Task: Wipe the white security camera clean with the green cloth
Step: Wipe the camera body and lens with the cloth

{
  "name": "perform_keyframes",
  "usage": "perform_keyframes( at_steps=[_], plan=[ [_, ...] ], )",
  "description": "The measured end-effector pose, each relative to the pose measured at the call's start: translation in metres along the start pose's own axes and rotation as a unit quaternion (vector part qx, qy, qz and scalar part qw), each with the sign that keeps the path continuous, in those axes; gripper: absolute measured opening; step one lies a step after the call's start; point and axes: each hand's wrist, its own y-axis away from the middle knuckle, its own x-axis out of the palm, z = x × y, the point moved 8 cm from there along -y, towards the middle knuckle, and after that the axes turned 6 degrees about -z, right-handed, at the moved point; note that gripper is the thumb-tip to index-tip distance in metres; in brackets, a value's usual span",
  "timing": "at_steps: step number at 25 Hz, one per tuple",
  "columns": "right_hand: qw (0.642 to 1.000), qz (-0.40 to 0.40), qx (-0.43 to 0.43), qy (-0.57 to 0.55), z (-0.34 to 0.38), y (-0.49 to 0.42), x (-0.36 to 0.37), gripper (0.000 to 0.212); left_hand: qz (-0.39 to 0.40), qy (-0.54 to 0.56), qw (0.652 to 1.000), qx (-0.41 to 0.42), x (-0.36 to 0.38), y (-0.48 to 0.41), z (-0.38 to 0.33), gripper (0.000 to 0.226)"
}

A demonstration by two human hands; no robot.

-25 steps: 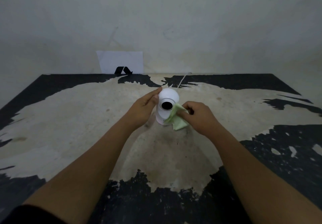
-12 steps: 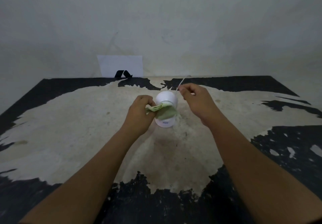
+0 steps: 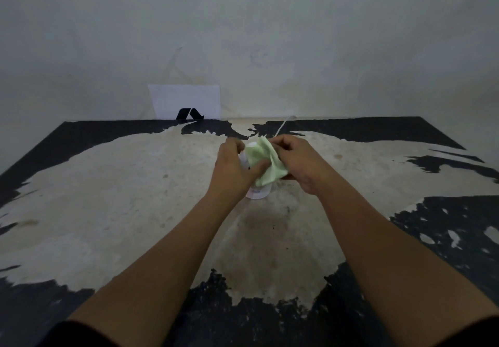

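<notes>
The white security camera [image 3: 258, 193] stands upright in the middle of the worn table [image 3: 108, 198]; only its base and a sliver of its round head show. The pale green cloth [image 3: 266, 160] is draped over the head and front of the camera. My left hand [image 3: 233, 164] pinches the cloth against the camera's left side, thumb across the front. My right hand [image 3: 298, 161] grips the cloth's upper right edge with its fingertips. The camera's lens is hidden behind the cloth.
A thin white cable [image 3: 283, 126] runs from behind the camera toward the wall. A white card with a black mark [image 3: 186, 102] leans against the wall at the table's back edge. The tabletop is black with a big worn pale patch.
One second ago my right hand held the cloth at the camera's right side. It then passed to my left hand, and now both hands hold it spread over the camera head.
</notes>
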Motion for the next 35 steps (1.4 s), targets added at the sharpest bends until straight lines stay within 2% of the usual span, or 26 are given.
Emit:
perform_keyframes(
  at_steps=[5, 14, 17, 20, 23, 29, 35],
  plan=[
    [1.0, -0.007, 0.003, -0.01, -0.002, -0.001, -0.001, 0.009, 0.012, -0.018, 1.0, 0.016, 0.008, 0.008, 0.004, 0.064],
    [1.0, 0.005, 0.024, -0.018, -0.005, 0.001, 0.001, 0.015, 0.099, -0.059, 0.993, 0.024, -0.019, -0.002, 0.008, 0.028],
    [0.999, 0.005, 0.028, -0.027, -0.004, 0.003, 0.001, 0.013, 0.086, -0.025, 0.996, 0.013, -0.022, -0.004, 0.003, 0.019],
    [0.999, -0.005, 0.028, -0.029, -0.004, 0.004, 0.0, 0.012, 0.074, 0.013, 0.997, 0.006, -0.014, -0.001, -0.002, 0.027],
    [0.999, -0.012, 0.025, -0.018, -0.004, 0.004, -0.001, 0.013, 0.057, -0.004, 0.998, 0.007, -0.01, 0.004, 0.002, 0.032],
    [1.0, -0.013, 0.02, -0.011, -0.004, 0.005, -0.001, 0.014, 0.074, -0.039, 0.996, 0.026, -0.011, 0.002, 0.008, 0.034],
    [1.0, -0.017, 0.018, -0.013, -0.004, 0.006, -0.001, 0.015, 0.026, -0.04, 0.999, 0.02, -0.006, 0.007, 0.007, 0.038]
  ],
)
